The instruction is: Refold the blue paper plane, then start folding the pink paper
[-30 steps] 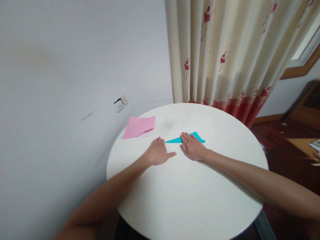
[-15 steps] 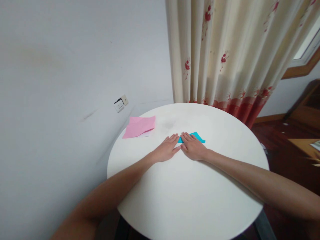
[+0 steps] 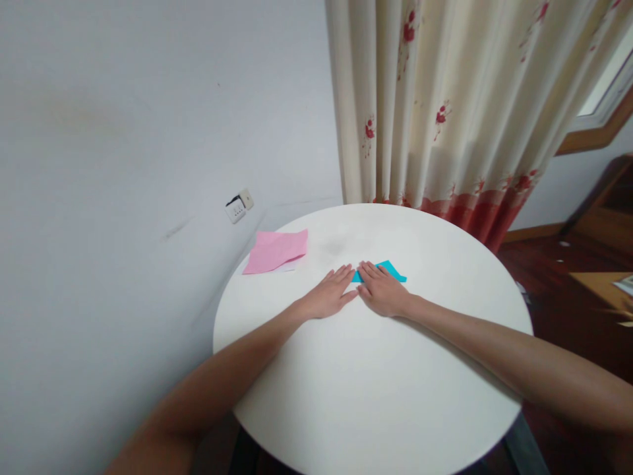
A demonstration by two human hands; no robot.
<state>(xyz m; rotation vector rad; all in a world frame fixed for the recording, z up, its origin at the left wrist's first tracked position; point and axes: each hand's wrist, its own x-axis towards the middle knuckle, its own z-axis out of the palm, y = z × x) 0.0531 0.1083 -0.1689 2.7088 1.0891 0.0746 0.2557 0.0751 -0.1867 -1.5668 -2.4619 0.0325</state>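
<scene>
Blue paper (image 3: 390, 270) flat near table (image 3: 376, 396) centre, mostly hidden under both palms. Right hand (image 3: 383, 293) and left hand (image 3: 329, 298) spread flat, fingers together, gripping nothing, probably pressing a fold down. Pink sheet (image 3: 275, 250) well apart by the wall; curtain (image 3: 445, 105) behind.

Two bare forearms, no sleeves visible up to the pic's lower edge; left hand (image 3: 330, 297) & right hand (image 3: 383, 291) both bare, no gloves, rings, watch or bands; nails short, unpainted as far as can be told; fingers slim.
</scene>
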